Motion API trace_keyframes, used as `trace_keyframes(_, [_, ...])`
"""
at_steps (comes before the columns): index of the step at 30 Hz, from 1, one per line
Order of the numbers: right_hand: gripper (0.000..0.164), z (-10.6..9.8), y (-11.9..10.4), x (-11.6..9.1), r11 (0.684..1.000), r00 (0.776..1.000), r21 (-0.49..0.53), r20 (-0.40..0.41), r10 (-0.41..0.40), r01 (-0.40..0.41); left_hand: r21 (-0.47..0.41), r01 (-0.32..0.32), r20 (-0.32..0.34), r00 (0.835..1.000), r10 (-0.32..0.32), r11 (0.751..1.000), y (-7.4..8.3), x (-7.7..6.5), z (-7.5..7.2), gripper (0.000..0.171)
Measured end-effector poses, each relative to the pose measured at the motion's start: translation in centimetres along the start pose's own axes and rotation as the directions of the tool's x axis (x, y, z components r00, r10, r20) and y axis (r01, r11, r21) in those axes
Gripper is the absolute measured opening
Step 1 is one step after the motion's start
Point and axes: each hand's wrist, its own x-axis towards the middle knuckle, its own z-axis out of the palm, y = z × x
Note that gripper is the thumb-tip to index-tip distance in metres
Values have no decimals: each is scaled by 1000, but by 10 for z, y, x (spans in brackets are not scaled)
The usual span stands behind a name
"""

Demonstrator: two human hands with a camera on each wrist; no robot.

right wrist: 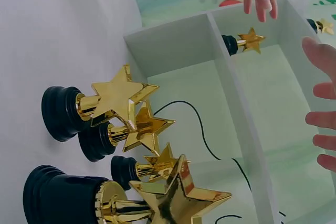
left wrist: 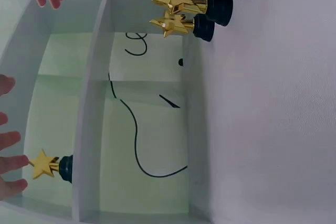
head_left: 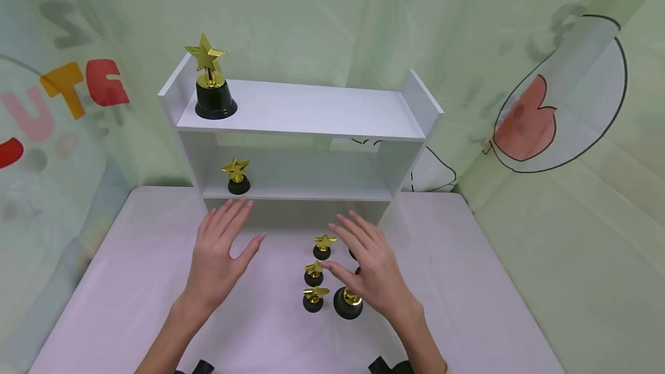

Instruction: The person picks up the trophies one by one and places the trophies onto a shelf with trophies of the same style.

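My left hand hovers before the white shelf unit, fingers spread and nothing held. Just beyond its fingertips, a small gold star trophy with a black base stands at the left of the middle shelf. A larger star trophy is on the top board, also at the left. My right hand hangs over a group of trophies on the table, its fingers extended and holding nothing. Small trophies line the group's left side, beside a big one. The right hand partly covers others in the head view.
The shelf unit has raised side walls and stands at the back of a table with a pale cloth. Printed curtains hang behind and at both sides. Dark straps show near the wrists.
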Motion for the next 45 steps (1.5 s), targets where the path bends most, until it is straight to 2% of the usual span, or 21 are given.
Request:
trace_keyframes(5, [55,1,1,-2,999,999,13,-28,-30,30,-55,-8,-96,995,3,998,-7,1,1,73])
trace_keyframes(10, [49,3,1,-8,998,999,45,-36,-33,35,-83,9,-210,977,-26,997,-16,5,0,70])
trace_keyframes(18, [51,6,3,-19,997,1000,78,-18,0,1,-48,105,-358,926,-115,993,-27,9,-3,63])
trace_keyframes(23, [52,8,4,-26,995,999,96,-13,34,-33,-75,170,-420,888,-186,982,-34,12,-5,55])
trace_keyframes(31, [52,16,2,-44,987,996,141,-26,82,-77,-143,298,-451,829,-330,944,-49,16,-8,47])
trace_keyframes(36, [63,18,0,-54,981,991,144,-11,134,-131,-190,358,-423,810,-405,914,-56,21,-8,46])
trace_keyframes(41, [71,20,0,-63,972,983,151,-3,182,-179,-231,432,-371,789,-489,872,-64,30,-7,47])
trace_keyframes(45, [73,22,0,-70,965,976,150,0,219,-216,-247,469,-342,776,-529,848,-72,36,-8,46])
